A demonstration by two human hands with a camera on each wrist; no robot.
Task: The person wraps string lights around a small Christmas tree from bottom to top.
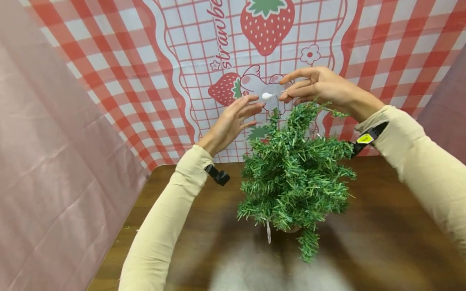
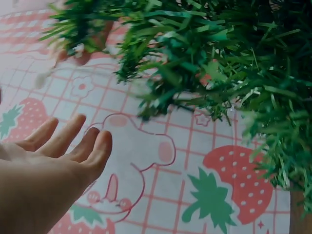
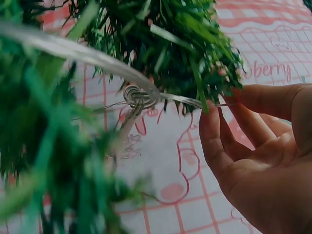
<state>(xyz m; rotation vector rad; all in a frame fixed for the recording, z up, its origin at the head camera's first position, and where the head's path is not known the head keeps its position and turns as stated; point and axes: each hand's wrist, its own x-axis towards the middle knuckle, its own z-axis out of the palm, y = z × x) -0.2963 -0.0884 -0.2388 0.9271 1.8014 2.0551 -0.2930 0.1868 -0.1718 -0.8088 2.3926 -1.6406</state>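
Observation:
A small artificial Christmas tree point(image 1: 295, 173) stands on the table, its green branches partly covering the view behind it. My right hand point(image 1: 324, 89) is beyond the treetop, and its thumb and fingertips pinch a thin clear wire point(image 3: 183, 99). Farther along, the wire is wound into a small coil point(image 3: 140, 96) between branches. A small white bulb-shaped piece point(image 1: 267, 96) hangs in the air between both hands; whether it joins the wire is too small to tell. On the left side, my left hand point(image 1: 233, 121) holds nothing, fingers extended and apart from the tree.
A brown wooden table point(image 1: 204, 226) carries the tree. Behind it hangs a red-and-white strawberry cloth point(image 1: 189, 52), with a pink curtain point(image 1: 65, 161) at the left. A whitish strip point(image 1: 268, 232) hangs from a low front branch.

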